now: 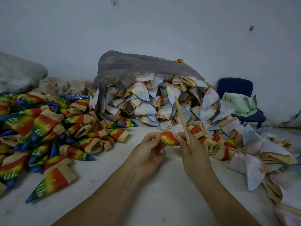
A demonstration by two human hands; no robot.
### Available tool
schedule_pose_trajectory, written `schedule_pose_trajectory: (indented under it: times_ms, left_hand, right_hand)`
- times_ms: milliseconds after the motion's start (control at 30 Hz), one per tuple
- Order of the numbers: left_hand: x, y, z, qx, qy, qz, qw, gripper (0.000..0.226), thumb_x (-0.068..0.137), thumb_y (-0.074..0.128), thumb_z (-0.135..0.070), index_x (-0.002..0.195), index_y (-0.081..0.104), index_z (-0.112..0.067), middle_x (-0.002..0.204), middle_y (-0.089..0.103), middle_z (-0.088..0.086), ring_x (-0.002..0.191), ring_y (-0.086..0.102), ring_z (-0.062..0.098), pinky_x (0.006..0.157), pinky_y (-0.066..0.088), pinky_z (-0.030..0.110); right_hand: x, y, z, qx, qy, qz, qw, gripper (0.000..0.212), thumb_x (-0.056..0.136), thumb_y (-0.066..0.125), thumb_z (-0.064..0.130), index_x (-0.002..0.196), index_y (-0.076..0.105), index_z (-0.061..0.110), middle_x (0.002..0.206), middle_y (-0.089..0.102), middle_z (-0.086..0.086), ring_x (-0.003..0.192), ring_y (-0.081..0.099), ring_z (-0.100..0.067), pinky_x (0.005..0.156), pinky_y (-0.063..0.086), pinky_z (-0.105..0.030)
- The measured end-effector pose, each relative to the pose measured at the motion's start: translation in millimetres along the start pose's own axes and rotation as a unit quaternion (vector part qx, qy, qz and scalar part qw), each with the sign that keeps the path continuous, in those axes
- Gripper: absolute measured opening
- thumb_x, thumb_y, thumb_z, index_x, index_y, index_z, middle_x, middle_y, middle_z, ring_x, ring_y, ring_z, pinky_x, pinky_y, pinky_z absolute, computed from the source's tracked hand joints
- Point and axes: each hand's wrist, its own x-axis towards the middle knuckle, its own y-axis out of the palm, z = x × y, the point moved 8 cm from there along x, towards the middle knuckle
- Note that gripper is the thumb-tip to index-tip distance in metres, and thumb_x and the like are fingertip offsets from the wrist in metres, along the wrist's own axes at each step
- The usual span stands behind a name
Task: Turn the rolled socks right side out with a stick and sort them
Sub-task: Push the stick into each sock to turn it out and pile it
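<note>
Between my two hands sits a small rolled sock, orange-red with a rainbow patch. My left hand pinches its left side with fingertips and thumb. My right hand touches the sock's right side and grips a thin wooden stick, which points up and away. A heap of rainbow socks turned right side out lies on the left. Pale inside-out socks spill from a grey plastic bag behind my hands, and more of them lie to the right.
The work goes on over a white surface against a pale wall. A few partly turned socks lie just right of my right hand. A dark blue chair with a green bag stands at the back right. Another grey bag sits back left.
</note>
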Motion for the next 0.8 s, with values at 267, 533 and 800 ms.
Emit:
schedule_pose_trajectory:
  times_ms: [267, 533, 800]
  left_hand:
    - [1, -1, 0, 0.013, 0.023, -0.025, 0.999, 0.024, 0.090, 0.060, -0.015, 0.113, 0.063, -0.008, 0.103, 0.073, 0.010, 0.092, 0.066, 0.018, 0.076, 0.050, 0.027]
    - [-15, 25, -24, 0.407, 0.260, 0.034, 0.875, 0.045, 0.076, 0.073, -0.060, 0.112, 0.049, -0.070, 0.118, 0.052, -0.041, 0.106, 0.053, -0.017, 0.075, 0.045, 0.001]
    - [4, -23, -24, -0.124, 0.083, -0.071, 0.986, 0.013, 0.089, 0.067, -0.015, 0.084, 0.070, -0.005, 0.083, 0.071, 0.014, 0.074, 0.073, 0.021, 0.070, 0.061, 0.038]
  right_hand:
    - [-5, 10, -31, 0.216, 0.238, 0.031, 0.947, 0.023, 0.100, 0.044, 0.026, 0.091, 0.060, 0.012, 0.055, 0.052, 0.012, 0.046, 0.035, -0.006, 0.043, 0.032, -0.021]
    - [-9, 19, -24, 0.209, 0.246, 0.107, 0.940, 0.026, 0.098, 0.045, 0.029, 0.088, 0.062, 0.013, 0.045, 0.041, 0.012, 0.041, 0.031, -0.004, 0.041, 0.028, -0.022]
    - [-10, 6, -8, -0.041, 0.141, 0.145, 0.978, 0.056, 0.075, 0.028, 0.077, 0.084, 0.057, 0.030, 0.069, 0.056, 0.005, 0.063, 0.053, -0.003, 0.058, 0.038, -0.024]
